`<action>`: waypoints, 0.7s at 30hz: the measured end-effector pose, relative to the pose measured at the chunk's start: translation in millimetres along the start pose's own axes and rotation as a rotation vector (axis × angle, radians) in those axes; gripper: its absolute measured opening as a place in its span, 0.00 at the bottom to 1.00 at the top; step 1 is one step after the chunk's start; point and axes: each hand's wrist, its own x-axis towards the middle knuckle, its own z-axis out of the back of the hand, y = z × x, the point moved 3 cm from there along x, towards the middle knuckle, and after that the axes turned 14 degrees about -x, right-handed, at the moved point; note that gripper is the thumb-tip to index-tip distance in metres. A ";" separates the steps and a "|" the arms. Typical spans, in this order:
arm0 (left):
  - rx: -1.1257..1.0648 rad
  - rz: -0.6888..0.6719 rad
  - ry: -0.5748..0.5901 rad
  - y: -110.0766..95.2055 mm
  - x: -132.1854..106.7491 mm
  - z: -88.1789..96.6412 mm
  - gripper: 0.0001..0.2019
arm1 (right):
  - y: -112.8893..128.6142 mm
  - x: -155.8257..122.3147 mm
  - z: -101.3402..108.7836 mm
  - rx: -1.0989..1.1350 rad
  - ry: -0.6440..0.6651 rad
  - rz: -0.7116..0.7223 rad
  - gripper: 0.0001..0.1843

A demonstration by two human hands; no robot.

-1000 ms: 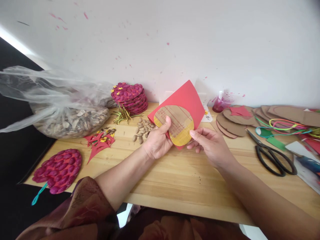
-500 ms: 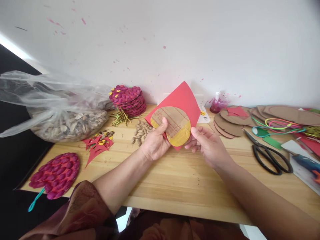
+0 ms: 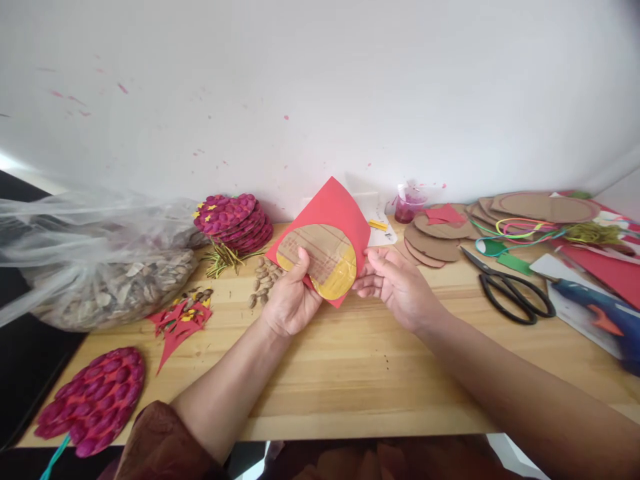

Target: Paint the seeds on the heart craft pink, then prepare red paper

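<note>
My left hand [image 3: 290, 300] is closed on a round cardboard disc [image 3: 320, 257] with yellow tape on it, thumb pressing it against a red paper sheet [image 3: 335, 207] behind. My right hand [image 3: 397, 287] pinches the right edge of the red sheet, thumb in front and fingers curled behind. Both are held a little above the wooden table [image 3: 360, 373], near its middle.
Black scissors [image 3: 510, 293] and a blue glue gun [image 3: 600, 313] lie at the right, with cardboard ovals [image 3: 430, 243] and coloured cords [image 3: 525, 230] behind. At the left are a plastic bag of seeds [image 3: 100, 273], stacked purple discs [image 3: 233, 217], loose seeds [image 3: 263, 277], red scraps [image 3: 177, 320] and a purple oval [image 3: 93, 400].
The view has swung right and up, so everything sits further left in frame. Both hands keep the same hold on the disc and red sheet.
</note>
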 end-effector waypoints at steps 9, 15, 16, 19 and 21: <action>0.001 -0.059 -0.068 -1.8 -1.1 -1.2 0.25 | 2.5 0.3 3.5 0.105 -0.057 -0.047 0.24; 0.009 -0.026 -0.056 -2.5 -1.3 -1.9 0.26 | -0.9 -0.5 0.0 0.061 0.090 -0.091 0.18; 0.010 -0.018 -0.052 -2.3 -1.4 -2.1 0.26 | -0.5 -1.5 -1.0 0.037 0.100 -0.082 0.19; 0.019 -0.009 -0.040 -1.9 -2.3 -1.7 0.26 | 0.8 -3.9 -3.4 -0.025 0.110 -0.047 0.23; 0.032 -0.019 -0.029 -2.0 -2.9 -1.1 0.25 | 0.6 -4.2 -4.4 -0.055 0.117 -0.035 0.24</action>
